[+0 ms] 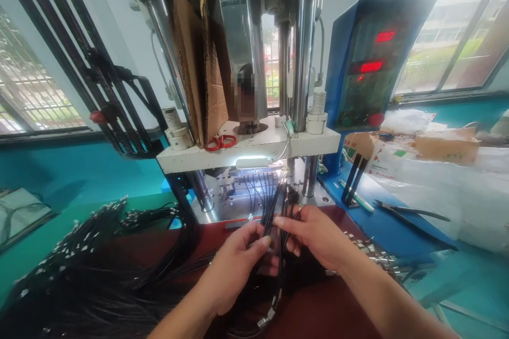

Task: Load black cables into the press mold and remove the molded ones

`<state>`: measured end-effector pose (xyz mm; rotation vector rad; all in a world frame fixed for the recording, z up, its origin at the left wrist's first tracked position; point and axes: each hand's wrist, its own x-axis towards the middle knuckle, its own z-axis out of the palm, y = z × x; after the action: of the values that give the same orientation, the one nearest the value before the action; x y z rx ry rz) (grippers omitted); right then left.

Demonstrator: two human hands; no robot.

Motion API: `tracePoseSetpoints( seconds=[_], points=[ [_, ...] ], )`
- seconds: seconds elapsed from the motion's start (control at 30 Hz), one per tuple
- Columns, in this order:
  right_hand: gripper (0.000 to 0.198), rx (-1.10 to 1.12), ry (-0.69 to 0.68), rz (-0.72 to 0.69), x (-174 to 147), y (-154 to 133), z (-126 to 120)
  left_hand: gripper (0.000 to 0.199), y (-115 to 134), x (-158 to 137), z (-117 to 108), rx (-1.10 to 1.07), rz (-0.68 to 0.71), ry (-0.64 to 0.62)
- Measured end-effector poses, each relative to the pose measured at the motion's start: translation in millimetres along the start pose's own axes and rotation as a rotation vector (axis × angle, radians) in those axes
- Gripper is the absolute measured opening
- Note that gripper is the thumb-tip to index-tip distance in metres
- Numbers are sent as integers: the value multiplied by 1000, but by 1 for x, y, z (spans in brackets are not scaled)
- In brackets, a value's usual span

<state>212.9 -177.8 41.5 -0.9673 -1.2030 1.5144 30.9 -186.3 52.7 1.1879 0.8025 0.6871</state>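
Nearest, at six o'clock, metal end fittings are hung by cable slack above or upon a dark red tabletop; contact cannot be told. At the clock's centre, black cables are held between a person's two hands: the fingers of the left hand are closed around one part of the bundle, those of the right hand clamped on strands just beside it, a two-sided grip by which, it seems, the strands are gathered without crossing. At nine o'clock, a heap of cables is laid with its pale ends fanned outward, presumably against tangling; at three o'clock, more connectors are bunched past the right wrist, within easy reach. Farther off at twelve o'clock, thin leads are lined up side by side at a metal fixture, lit by a white lamp likely mounted there for close work. Between two and three o'clock, pliers are laid on a blue tabletop. Beyond, at eleven o'clock, red-handled scissors are parked on the press plate beside propped cardboard, and at one o'clock a control box is lit by red digits.
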Motion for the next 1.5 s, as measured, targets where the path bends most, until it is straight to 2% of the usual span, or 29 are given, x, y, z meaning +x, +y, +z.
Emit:
tracePoseSetpoints(
  seconds=[0.3,0.4,0.47,0.53,0.6,0.7,0.77,0.87,0.93,1.03,1.13,1.27,1.33,1.43,1.5],
  points=[
    [27,6,-15,-8,1,6,11,19,0,-5,1,28,-117,-114],
    [27,49,-46,39,0,9,12,20,0,-9,-2,-82,-226,-175],
    [25,55,-122,86,0,12,13,23,-1,-14,-5,-164,-319,-216],
    [24,26,-136,96,2,14,13,23,-5,-19,-8,-202,-390,-215],
    [28,-1,5,56,4,14,10,21,-9,-25,-8,-197,-429,-178],
    [48,-16,286,-64,8,13,8,19,-16,-30,-5,-152,-457,-116],
    [49,-84,332,-114,8,13,10,17,-20,-28,-1,-112,-476,-120],
    [26,-270,335,-146,7,15,18,21,-23,-18,7,-130,-481,-170],
    [18,-395,323,-188,5,18,23,26,-23,-6,13,-184,-450,-173],
    [17,-599,283,-264,4,18,25,26,-20,13,18,-216,-369,-161],
    [29,-675,293,-244,3,15,21,20,-17,25,18,-249,-281,-106],
    [42,-737,92,-219,5,14,8,17,-20,25,15,-268,-251,-81],
    [44,-878,87,-247,12,14,-4,18,-24,21,12,-292,-257,-89],
    [30,-1101,186,-286,25,16,-21,20,-28,13,9,-338,-230,-103],
    [17,-1185,128,-288,33,20,-25,21,-29,10,7,-344,-201,-117]
  ],
)
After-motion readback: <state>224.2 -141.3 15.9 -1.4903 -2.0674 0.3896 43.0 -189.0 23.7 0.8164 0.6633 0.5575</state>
